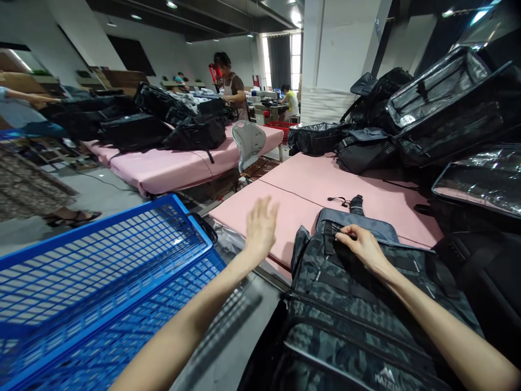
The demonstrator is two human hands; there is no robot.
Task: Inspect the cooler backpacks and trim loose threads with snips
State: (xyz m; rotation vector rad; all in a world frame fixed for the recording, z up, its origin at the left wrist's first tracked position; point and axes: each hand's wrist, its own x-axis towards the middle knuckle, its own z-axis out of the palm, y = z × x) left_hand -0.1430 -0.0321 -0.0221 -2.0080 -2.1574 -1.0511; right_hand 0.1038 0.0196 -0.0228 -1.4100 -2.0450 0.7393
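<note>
Inside a large workshop: white walls (171,51), a dark ceiling (203,16) dotted with small lamps (171,4), daylight through a tall window (296,54) beside a dark curtain (280,60). On the grey floor (93,190), long pink-padded counters (171,168) stacked with black bags (134,130), a grey chair (249,142) between them, a blue wire cart (101,260) at left. Far back, a standing person (232,89) and a seated one (290,100), near a white pillar (342,49).

Left forearm (195,315) was bare and stretched well forward from the lower edge. The left hand (260,225) hung in the air, back toward the camera, fingers loose and slightly spread, a touch blurred. On the other side, the right forearm (439,320) slanted from the lower right corner. The right hand (360,244) lay knuckles up, thumb and fingertips pinched together.
</note>
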